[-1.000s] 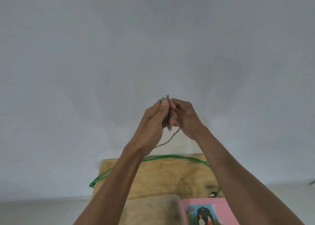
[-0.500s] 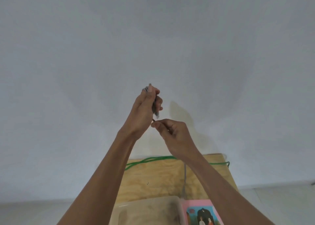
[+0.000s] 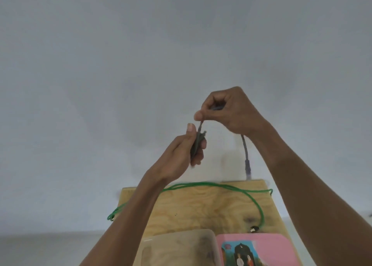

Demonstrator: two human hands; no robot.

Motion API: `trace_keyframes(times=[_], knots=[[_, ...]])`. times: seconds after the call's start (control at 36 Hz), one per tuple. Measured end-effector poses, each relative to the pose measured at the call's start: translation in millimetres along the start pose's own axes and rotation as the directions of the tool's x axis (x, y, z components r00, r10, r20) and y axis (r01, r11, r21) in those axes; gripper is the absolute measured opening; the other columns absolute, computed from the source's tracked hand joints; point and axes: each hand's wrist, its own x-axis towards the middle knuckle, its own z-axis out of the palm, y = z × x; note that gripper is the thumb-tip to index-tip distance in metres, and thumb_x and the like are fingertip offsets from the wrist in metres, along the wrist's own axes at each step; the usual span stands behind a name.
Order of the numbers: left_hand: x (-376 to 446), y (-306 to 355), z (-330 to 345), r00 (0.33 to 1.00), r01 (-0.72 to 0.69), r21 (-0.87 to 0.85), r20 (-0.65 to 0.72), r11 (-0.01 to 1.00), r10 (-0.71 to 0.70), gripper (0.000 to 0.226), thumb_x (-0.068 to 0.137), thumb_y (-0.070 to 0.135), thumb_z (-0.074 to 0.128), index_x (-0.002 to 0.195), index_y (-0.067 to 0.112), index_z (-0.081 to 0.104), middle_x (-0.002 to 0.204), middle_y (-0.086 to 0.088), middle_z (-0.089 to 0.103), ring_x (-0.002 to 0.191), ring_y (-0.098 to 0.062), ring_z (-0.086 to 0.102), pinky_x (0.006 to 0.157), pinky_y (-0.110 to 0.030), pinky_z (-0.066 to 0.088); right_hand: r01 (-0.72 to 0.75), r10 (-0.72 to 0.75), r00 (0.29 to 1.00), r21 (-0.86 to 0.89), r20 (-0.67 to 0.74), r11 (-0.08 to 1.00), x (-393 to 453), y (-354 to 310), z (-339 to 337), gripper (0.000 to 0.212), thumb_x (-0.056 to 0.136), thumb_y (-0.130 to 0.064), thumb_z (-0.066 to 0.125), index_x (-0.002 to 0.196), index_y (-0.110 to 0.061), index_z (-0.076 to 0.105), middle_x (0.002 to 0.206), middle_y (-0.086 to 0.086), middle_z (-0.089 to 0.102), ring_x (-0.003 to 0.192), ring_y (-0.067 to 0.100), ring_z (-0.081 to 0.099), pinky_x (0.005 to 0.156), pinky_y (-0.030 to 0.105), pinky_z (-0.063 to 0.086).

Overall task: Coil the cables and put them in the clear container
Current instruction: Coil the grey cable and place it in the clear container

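Green cable lies loose along the far edge of the plywood worktop, one end drooping off the left edge and the other curling back toward a small plug near the pink box; it is not yet coiled. Left of that box, at the near edge, sits the clear container, which looks empty as far as its visible part shows.

Raised above the worktop, the left hand is closed on a tight bundle of the grey cable, its thumb pressed flat along the loops, which stand roughly upright. Just up and to the right, nearly touching it, the right hand pinches the same cable between thumb and forefinger where it leaves the bundle. Beyond that pinch, the free tail hangs straight down from under the right hand, its connector dangling just above the worktop's far edge.

So the remaining slack lies to the right of the bundle and below it, and the right hand is the nearer one to feed it. Winding that short tail on probably finishes this coil; the container waits below, toward the person.
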Motion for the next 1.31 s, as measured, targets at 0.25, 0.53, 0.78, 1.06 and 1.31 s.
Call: trace_keyframes(times=[0.25,0.53,0.78,1.06,1.31], knots=[[5,14,18,0.990,-0.138,-0.404,-0.040,0.904,0.133,0.058,0.096,0.056,0.025,0.091,0.010,0.061,0.060,-0.004,0.050,0.062,-0.022,0.046,0.078,-0.043,0.041,-0.253,0.283,0.959,0.536,0.027,0.805,-20,46,42,0.033,0.098,-0.017,0.054,0.067,-0.014,0.066,0.047,0.003,0.053,0.036,0.014,0.047,0.041,0.017,0.035],[25,29,-11,0.942,-0.274,-0.250,-0.265,0.929,0.206,0.050,0.097,0.053,0.024,0.102,0.015,0.056,0.068,0.004,0.053,0.072,-0.017,0.051,0.089,-0.039,0.045,-0.201,0.248,0.961,0.304,-0.124,0.931,-57,41,90,0.023,0.102,-0.024,0.051,0.110,-0.024,0.072,0.057,-0.004,0.035,0.050,0.012,0.028,0.047,0.024,0.027],[26,8,-16,0.923,-0.182,0.293,-0.279,0.939,0.266,0.056,0.100,0.058,0.018,0.105,0.016,0.054,0.073,-0.001,0.051,0.066,-0.010,0.047,0.065,-0.027,0.043,-0.070,0.100,0.994,-0.446,0.044,0.892,-58,16,65,0.024,0.101,-0.035,0.048,0.095,-0.024,0.068,0.063,-0.008,0.057,0.058,0.013,0.053,0.060,0.036,0.048],[6,0,-7,0.986,-0.102,0.126,-0.115,0.987,0.116,0.073,0.098,0.061,0.010,0.072,0.010,0.055,0.056,-0.004,0.054,0.057,-0.018,0.050,0.057,-0.022,0.042,0.051,-0.028,0.996,-0.290,0.084,0.956,-28,-11,12,0.015,0.074,-0.031,0.084,0.078,-0.021,0.073,0.074,-0.008,0.073,0.071,0.017,0.068,0.069,0.043,0.055],[-4,10,-2,0.992,0.085,-0.411,-0.046,0.908,-0.114,0.073,0.094,0.069,0.020,0.059,0.011,0.047,0.047,-0.001,0.019,0.052,-0.023,0.011,0.050,-0.030,0.033,0.012,-0.015,1.000,0.105,0.023,0.994,-36,12,45,0.024,0.076,-0.035,0.079,0.080,-0.017,0.065,0.100,0.006,0.069,0.091,0.017,0.069,0.085,0.049,0.057]])
